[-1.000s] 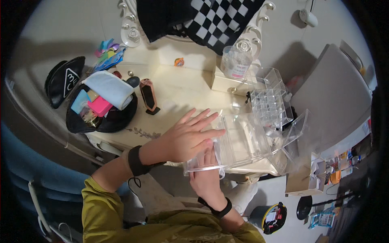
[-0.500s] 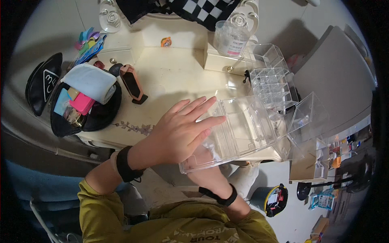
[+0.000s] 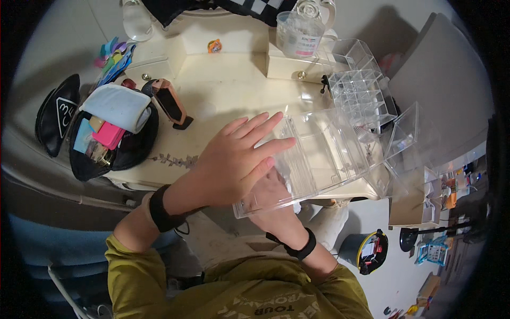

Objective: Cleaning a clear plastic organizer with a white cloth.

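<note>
A clear plastic organizer (image 3: 324, 138), with ribs and compartments, lies tilted across the front edge of the cream dressing table (image 3: 228, 90). Over its left side rests my left hand (image 3: 241, 157), open, fingers spread and nothing in its grasp. Behind the clear wall, partly covered by the left hand, my right hand (image 3: 270, 195) shows through the plastic with its fingers bent. A white, soft-looking scrap (image 3: 288, 185) shows beside those fingers; its kind is unclear. The right fingertips are mostly hidden.
At the left a black bag (image 3: 87, 165) holds a light-blue pouch (image 3: 117, 103) and small items. A rose-gold device (image 3: 170, 103) stands beside it. Another clear organizer (image 3: 361, 95) and a plastic tub (image 3: 299, 37) are at the back right. A bin (image 3: 366, 250) stands below.
The whole view has shifted slightly. My right hand has slid a little farther up behind the clear plastic; my left hand keeps its spread pose over the organizer.
</note>
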Motion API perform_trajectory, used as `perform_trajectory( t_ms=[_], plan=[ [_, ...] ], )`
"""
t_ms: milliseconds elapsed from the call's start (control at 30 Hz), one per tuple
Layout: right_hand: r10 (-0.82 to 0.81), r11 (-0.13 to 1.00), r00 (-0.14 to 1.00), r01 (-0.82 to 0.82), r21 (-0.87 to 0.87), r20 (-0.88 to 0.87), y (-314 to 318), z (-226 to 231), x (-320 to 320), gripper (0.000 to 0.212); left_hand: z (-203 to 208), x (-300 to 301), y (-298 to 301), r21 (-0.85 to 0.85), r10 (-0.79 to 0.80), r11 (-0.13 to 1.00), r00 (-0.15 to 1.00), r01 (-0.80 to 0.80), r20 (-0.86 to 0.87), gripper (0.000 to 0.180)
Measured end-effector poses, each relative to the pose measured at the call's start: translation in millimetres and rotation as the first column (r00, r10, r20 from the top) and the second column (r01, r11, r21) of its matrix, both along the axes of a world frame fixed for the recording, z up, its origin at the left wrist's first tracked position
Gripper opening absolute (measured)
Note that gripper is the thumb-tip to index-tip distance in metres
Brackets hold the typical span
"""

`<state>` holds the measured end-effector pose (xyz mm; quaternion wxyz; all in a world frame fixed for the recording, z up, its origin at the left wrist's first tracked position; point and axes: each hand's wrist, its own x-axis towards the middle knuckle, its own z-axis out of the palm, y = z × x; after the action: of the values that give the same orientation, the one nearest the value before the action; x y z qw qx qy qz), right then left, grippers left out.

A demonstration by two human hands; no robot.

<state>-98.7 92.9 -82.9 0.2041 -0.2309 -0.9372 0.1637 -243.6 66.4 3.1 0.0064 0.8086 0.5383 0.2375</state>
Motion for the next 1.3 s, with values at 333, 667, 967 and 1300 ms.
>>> perform_trajectory(
  t_ms=[333, 667, 967, 1300],
  plan=[
    [0.151, 0.988, 0.983, -0.151, 0.004, -0.105, -23.3, 4.6, 37.7, 0.028, -0.7, 0.0, 0.9, 0.004, 0.002, 1.000, 1.000, -0.002, -0.005, 0.041],
    [-0.060, 0.998, 0.998, 0.060, 0.010, 0.002, -4.1, 1.7, 10.5, 0.039, -1.9, 1.0, -0.2, 0.058, 0.013, 0.998, 0.999, -0.012, -0.030, 0.043],
    [0.120, 0.991, 0.993, -0.119, -0.066, 0.016, -17.1, 8.2, 29.7, 0.036, -1.8, -3.0, -0.1, 0.150, -0.011, 0.989, 1.000, 0.013, -0.017, 0.047],
    [-0.016, 0.874, 0.966, -0.112, -0.472, -0.259, -16.9, 11.1, 37.0, 0.036, -3.4, 0.4, -4.3, 0.014, 0.022, 1.000, 0.957, -0.027, 0.290, 0.045]
  ],
)
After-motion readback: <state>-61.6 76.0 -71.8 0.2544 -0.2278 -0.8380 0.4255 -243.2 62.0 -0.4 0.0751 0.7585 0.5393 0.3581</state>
